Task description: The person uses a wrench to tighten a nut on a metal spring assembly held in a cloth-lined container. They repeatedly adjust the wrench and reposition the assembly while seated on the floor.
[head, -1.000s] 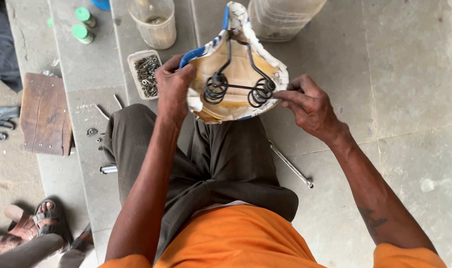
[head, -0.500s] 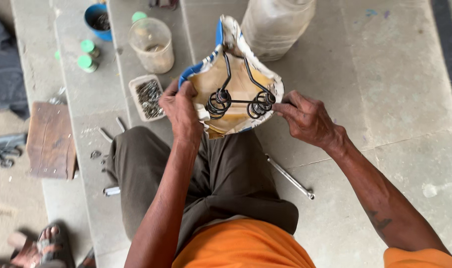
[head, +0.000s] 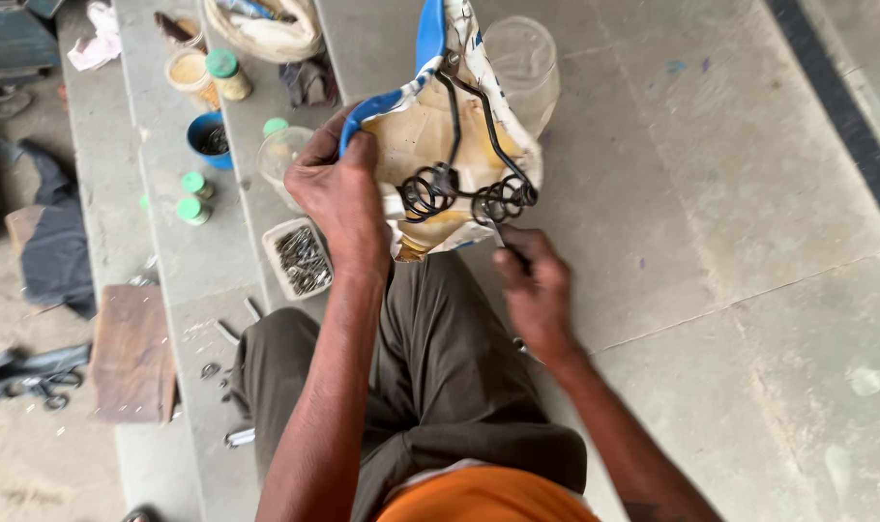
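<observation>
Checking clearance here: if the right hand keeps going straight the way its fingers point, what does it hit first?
Most likely the right-side coil spring under the upturned bicycle saddle; the right hand points up at it, fingertips just below, though depth is hard to judge.

the upturned bicycle saddle [head: 440, 145] shows a tan underside with a blue and white cover folded over its edge; its coil springs [head: 464, 196] and wire frame are black; on the left, a small blue bowl [head: 208, 141] sits near two jars with green lids [head: 190, 197]; a white tray [head: 301, 259] holds grey metal bits; the trousers [head: 440, 387] are dark olive-grey, the shirt [head: 488, 498] orange; a brown wooden board [head: 132, 353] lies near left; the floor [head: 730, 242] is pale grey concrete.
</observation>
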